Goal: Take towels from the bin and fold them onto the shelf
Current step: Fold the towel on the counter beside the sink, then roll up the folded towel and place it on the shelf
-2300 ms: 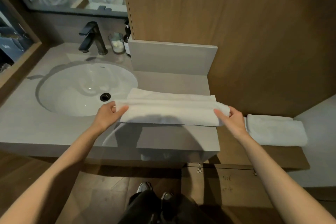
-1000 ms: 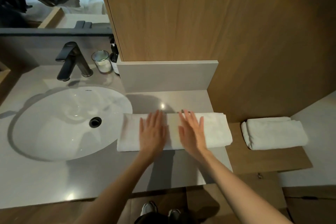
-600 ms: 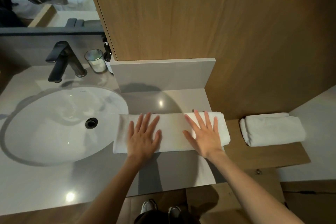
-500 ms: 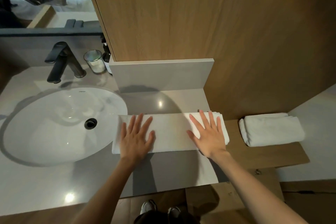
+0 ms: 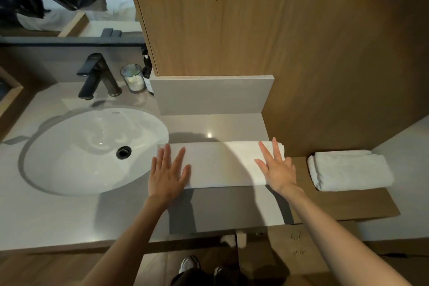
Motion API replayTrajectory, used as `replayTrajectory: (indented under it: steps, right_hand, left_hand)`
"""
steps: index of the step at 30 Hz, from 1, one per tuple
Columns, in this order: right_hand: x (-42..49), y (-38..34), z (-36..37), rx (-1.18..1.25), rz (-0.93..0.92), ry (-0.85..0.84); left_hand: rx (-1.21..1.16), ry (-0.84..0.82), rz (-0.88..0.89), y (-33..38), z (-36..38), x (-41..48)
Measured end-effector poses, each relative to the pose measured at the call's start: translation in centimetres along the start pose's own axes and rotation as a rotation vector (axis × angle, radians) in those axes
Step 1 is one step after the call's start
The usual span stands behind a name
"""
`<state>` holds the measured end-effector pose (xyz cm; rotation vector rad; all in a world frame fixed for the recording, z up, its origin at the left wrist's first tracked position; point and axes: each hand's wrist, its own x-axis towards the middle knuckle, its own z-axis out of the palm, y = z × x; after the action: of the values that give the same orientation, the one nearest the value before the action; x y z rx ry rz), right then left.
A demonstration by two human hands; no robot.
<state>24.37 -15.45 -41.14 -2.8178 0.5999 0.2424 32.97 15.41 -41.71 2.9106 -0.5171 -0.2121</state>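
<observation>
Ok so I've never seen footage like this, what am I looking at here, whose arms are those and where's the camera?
There is no machine here: the arms belong to a person wearing a wide-angle camera on the head, so you look forward and down; their shoes show at the bottom. Both hands lie flat with straight fingers: the left hand on the left end and the right hand on the right end of a long white towel, folded into a strip on the grey counter. Nothing is gripped. Left of it is a white sink with a dark faucet, a glass and a dark bottle behind. To the right, a second folded towel rests on a lower wooden shelf.
</observation>
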Motion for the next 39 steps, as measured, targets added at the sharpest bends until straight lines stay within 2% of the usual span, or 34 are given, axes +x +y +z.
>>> replayTrajectory:
  steps: [3, 9, 16, 21, 25, 28, 32, 36, 39]
  right_hand:
    - [-0.6, 1.2, 0.4, 0.135, -0.007, 0.009]
    - [-4.2, 4.5, 1.0, 0.565, 0.062, 0.064]
    - [-7.0, 8.5, 0.2, 0.603, 0.088, 0.013]
    - [-8.6, 9.7, -2.9, 0.674, 0.032, 0.133]
    - [-10.7, 8.9, -7.4, 0.693, -0.114, 0.240]
    - [-12.3, 7.0, -10.9, 0.687, -0.248, 0.295]
    - [-14.6, 3.2, -15.5, 0.611, -0.395, 0.374]
    - [-17.8, -0.4, -20.1, 0.531, -0.545, 0.437]
    - [-20.5, -2.7, -23.7, 0.497, -0.622, 0.478]
  left_hand:
    - [0.003, -0.011, 0.006, 0.3, 0.3, -1.3]
    - [-0.009, 0.038, 0.013, 2.1, 1.5, -4.9]
    - [-0.017, 0.059, 0.011, 6.3, 2.2, -8.0]
    - [0.031, 0.041, -0.028, 9.5, 1.7, -8.6]
    - [0.130, -0.207, -0.113, 12.0, -0.7, -8.2]
    - [-0.044, -0.213, -0.006, 14.3, -4.2, -7.6]
    - [-0.443, -0.072, 0.278, 17.5, -10.6, -6.1]
    - [-0.658, -0.151, 0.440, 18.1, -16.3, -6.3]
    - [-0.764, -0.225, 0.473, 17.5, -19.8, -8.2]
